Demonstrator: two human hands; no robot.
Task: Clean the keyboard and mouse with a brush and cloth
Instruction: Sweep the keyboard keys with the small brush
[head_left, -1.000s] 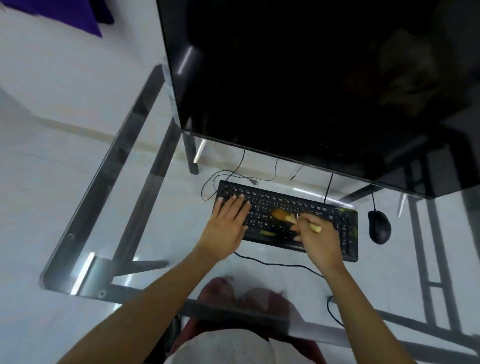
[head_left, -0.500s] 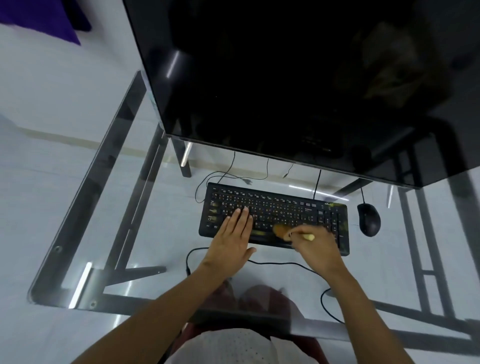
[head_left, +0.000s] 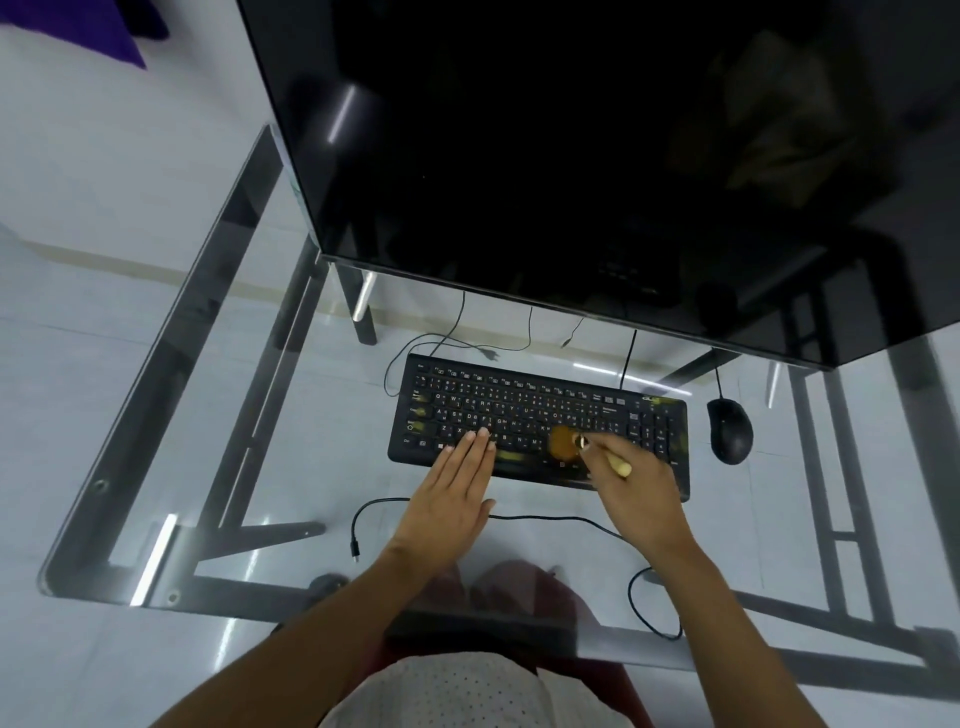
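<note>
My left hand (head_left: 452, 491) lies flat and open, holding nothing, fingertips on the keyboard's (head_left: 537, 415) lower left keys, palm hanging off its near edge over the glass counter (head_left: 156, 415). I judge that light hold the weak point: a hard sweep could skate the keyboard across the glass.

My right hand (head_left: 636, 486) is closed around the brush (head_left: 571, 444), whose tan bristles press on the keys right of centre. Pushing too hard could lift a keycap or drive grit deeper between the keys.

The keyboard is black, with yellowish smears along its near edge and far right corner. Its loose cable (head_left: 519, 517) trails just below, easy to snag.

The black mouse (head_left: 730, 431) sits just right of the keyboard, untouched. I see no cloth.
</note>
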